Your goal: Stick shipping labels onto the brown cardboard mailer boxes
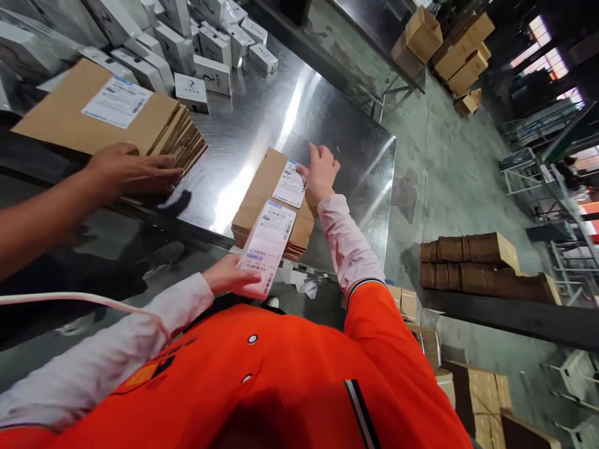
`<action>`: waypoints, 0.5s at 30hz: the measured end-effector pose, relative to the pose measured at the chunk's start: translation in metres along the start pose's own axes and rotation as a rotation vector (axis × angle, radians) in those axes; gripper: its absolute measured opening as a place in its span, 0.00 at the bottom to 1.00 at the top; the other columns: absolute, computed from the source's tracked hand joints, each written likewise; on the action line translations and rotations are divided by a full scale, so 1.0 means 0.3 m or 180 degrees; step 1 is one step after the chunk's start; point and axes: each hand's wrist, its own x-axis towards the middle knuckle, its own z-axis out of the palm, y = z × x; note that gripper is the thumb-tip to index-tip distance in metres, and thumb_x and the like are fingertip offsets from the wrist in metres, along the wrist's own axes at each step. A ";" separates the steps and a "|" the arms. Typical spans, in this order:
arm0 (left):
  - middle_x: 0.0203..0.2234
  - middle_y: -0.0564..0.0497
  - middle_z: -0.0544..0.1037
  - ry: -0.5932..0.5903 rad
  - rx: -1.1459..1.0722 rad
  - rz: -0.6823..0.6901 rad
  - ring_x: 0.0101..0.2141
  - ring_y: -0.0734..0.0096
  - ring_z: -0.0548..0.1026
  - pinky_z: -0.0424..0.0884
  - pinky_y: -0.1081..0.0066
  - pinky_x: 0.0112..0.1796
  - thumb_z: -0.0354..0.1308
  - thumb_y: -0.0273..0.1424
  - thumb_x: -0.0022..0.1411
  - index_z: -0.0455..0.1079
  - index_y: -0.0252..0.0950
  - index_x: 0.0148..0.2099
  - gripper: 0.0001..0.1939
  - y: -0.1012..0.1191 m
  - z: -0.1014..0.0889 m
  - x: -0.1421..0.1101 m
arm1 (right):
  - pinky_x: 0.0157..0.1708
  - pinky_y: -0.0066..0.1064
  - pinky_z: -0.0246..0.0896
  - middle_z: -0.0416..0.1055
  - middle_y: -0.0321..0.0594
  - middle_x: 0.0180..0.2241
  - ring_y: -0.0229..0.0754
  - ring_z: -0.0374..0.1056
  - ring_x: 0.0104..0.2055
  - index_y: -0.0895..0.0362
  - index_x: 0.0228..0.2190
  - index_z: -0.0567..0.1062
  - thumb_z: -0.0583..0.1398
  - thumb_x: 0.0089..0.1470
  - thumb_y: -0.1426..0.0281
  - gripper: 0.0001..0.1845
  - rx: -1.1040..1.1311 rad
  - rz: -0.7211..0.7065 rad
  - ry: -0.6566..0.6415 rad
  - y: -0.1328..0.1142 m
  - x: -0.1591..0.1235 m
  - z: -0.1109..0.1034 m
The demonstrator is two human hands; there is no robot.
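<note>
My left hand (231,275) pinches a strip of printed shipping labels (274,227) between thumb and fingers. The strip's upper end lies over the near edge of a stack of flat brown cardboard boxes (262,178). On the top box is a white shipping label (290,185). My right hand (322,171) is at that label's right edge, its thumb by the label and its fingers bent and apart. Nothing shows in its grip.
A co-worker's hand (135,168) rests against another stack of flat boxes (70,106), labelled on top, at left. Several small white boxes (213,75) crowd the back of the metal table (346,131). A white cable (84,298) crosses at lower left. Bundled cartons (468,262) stand at right.
</note>
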 end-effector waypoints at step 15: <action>0.52 0.39 0.85 0.1451 0.0668 0.1463 0.57 0.53 0.79 0.72 0.52 0.63 0.62 0.30 0.67 0.80 0.27 0.47 0.12 0.447 -0.135 0.206 | 0.79 0.58 0.41 0.50 0.67 0.76 0.57 0.44 0.81 0.73 0.74 0.51 0.49 0.73 0.64 0.38 0.1346 0.1237 0.0304 -0.135 -0.534 0.126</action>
